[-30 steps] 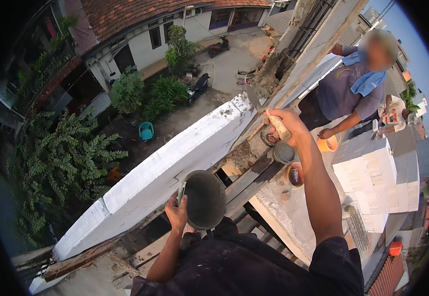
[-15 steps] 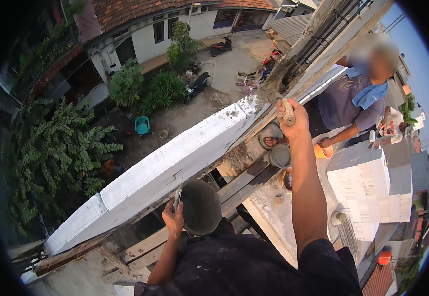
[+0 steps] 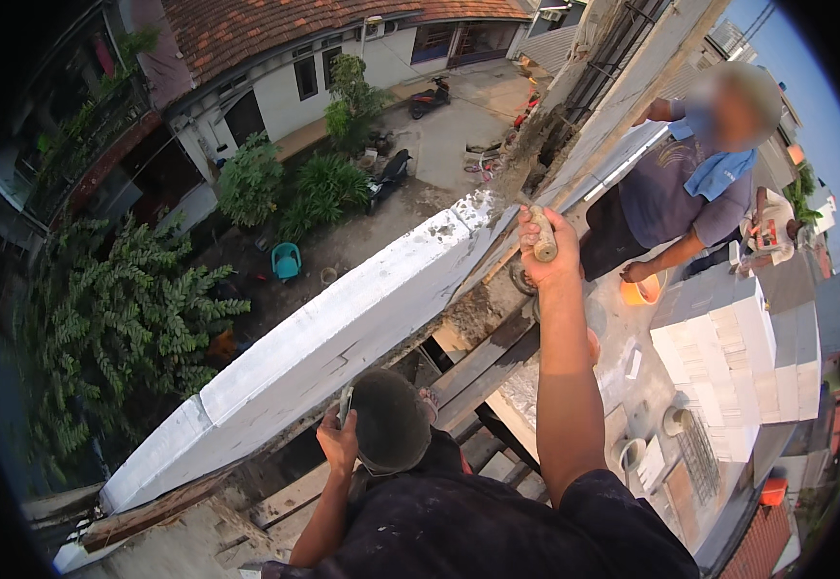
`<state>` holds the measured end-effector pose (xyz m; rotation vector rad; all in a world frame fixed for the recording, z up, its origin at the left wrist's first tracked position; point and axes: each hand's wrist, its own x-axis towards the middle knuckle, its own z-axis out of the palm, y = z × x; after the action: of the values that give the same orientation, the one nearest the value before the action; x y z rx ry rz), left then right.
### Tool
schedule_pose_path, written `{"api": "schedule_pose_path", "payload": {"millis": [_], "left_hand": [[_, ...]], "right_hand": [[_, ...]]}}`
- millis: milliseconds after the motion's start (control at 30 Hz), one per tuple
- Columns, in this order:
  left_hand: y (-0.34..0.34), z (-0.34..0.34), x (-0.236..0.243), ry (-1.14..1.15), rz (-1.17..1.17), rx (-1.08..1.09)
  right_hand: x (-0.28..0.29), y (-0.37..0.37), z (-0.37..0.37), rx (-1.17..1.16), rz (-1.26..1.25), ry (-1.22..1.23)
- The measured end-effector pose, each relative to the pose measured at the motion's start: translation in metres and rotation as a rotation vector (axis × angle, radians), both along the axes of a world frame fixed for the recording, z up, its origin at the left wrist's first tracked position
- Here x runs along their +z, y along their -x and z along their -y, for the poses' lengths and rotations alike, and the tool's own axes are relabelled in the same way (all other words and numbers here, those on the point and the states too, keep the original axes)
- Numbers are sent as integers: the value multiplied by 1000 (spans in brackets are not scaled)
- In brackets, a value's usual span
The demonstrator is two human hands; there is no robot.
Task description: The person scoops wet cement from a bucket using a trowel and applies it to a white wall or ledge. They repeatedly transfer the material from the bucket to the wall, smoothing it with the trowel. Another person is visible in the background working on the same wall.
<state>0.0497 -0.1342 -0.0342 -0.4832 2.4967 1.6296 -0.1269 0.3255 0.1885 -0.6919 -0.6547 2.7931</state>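
Observation:
My right hand (image 3: 553,253) is closed around the mortar-crusted wooden handle of a trowel (image 3: 543,237), held out at the far end of the white block wall (image 3: 333,301). Its blade is mostly hidden beyond my fingers. Grey mortar (image 3: 473,207) spots the wall top there, beside the concrete column (image 3: 560,121). Nearer my body, my left hand (image 3: 340,442) grips the rim of a dark bucket (image 3: 391,420), the thumb beside a pale narrow edge. The bucket's inside looks dark, and its contents cannot be made out.
A co-worker (image 3: 676,198) stands at the right, one hand at an orange bucket (image 3: 644,289). White blocks (image 3: 719,352) are stacked behind my right arm. Planks (image 3: 483,372) run along the wall's inner side, with gaps between them. Beyond the wall, a yard (image 3: 285,289) lies far below.
My right hand has shifted left and slightly nearer with the trowel. My left hand still grips the bucket. The co-worker's far arm now reaches toward the column, and the view has turned slightly.

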Motion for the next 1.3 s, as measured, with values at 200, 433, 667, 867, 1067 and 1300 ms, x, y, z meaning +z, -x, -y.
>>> {"api": "schedule_pose_path", "payload": {"millis": [200,433,667,867,1067,1300], "left_hand": [[8,-6,10,71,-10,-86],[-2,-11,11,-17,-96,23],[-5,-5,16,57,-40,21],[0,-8,12,-5,-87,34],[3,-3,2,50,10,-19],[17,-3,3,16,-6,-87]], "right_hand": [[-31,30,-43,-92,-23,97],[-21,48,28,-335,66,-108],[-44,42,-29,-159,-2,-135],[-24,53,6,-242,10,-89],[24,18,122,-308,59,-98],[10,56,144,-531,8,184]]}}
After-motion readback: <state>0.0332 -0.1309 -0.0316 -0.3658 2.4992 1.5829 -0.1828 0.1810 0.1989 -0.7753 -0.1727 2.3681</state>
